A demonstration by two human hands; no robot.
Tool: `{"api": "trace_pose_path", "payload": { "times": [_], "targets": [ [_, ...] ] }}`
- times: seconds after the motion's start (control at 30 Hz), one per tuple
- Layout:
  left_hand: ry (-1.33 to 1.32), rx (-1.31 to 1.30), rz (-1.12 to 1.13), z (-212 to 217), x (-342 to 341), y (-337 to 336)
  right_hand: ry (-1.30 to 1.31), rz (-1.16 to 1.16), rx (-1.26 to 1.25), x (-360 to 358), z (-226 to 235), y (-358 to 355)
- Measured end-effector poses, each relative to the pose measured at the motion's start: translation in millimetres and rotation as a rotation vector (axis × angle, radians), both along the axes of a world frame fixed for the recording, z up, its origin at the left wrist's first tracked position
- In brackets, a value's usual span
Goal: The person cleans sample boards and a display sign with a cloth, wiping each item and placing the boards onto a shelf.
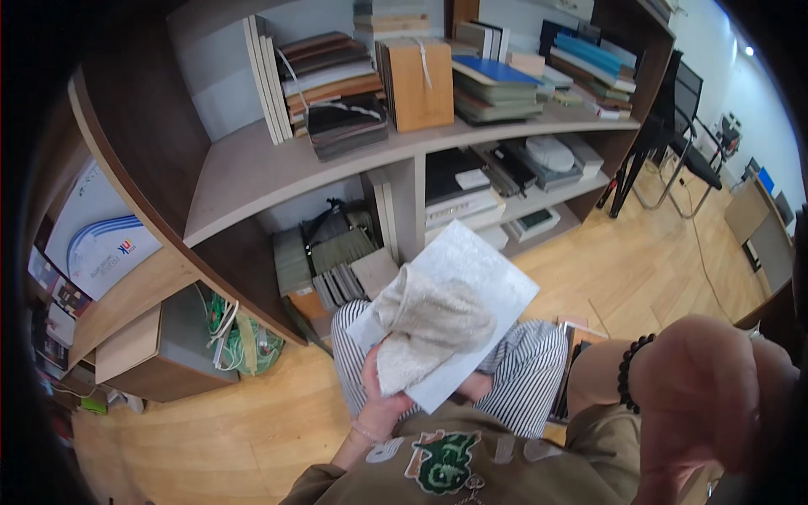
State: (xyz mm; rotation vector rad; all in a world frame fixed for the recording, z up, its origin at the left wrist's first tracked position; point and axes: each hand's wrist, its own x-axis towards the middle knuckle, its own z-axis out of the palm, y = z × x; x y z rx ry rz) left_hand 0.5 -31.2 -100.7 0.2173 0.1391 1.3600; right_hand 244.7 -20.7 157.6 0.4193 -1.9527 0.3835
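Note:
A thin pale grey rectangular board (507, 290) is tilted over my lap. A crumpled beige cloth (438, 316) lies across its left and middle part. My left hand (385, 396) is closed on the board's near left edge, with the cloth's lower corner beside its fingers. Raised at the right and very close to the camera is my right hand (715, 396), a dark beaded bracelet on its wrist. It is well away from the board. Its fingers are partly cut off by the dark rim, so whether it holds anything is hidden.
A shelf unit (311, 181) ahead carries stacked sample boards (337, 80), a wooden box-like block (418, 84) and books. Green netting with cables (244, 341) sits by a cabinet at left. A black chair (686, 139) stands at far right; flat items (581, 341) lie beside my right knee.

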Motion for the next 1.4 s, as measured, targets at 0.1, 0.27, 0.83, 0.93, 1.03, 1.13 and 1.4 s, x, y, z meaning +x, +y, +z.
{"api": "trace_pose_path", "payload": {
  "times": [0.1, 0.27, 0.83, 0.93, 1.03, 1.13, 1.4],
  "targets": [
    [-0.194, 0.070, -0.069, -1, -2, -10, -0.025, 0.004, 0.069, 0, 8, -2],
    [0.412, -0.042, 0.295, 5, 6, -23, -0.045, -0.018, 0.162, -3, 17, 2],
    [0.221, -0.027, 0.114, 13, -2, -11, -0.035, -0.089, 0.009, -14, 14, 22],
    [0.263, -0.016, 0.125, 11, 1, -10, -0.039, -0.097, 0.011, -19, 14, 23],
    [0.290, 0.000, 0.120, 12, 0, -11, -0.040, -0.102, 0.008, -17, 11, 21],
    [0.297, 0.019, 0.096, 16, -1, -14, -0.042, -0.106, -0.001, -18, 12, 24],
    [0.543, 0.297, 0.307, 29, 4, -24, -0.038, -0.112, -0.057, -14, -3, 20]
  ]
}}
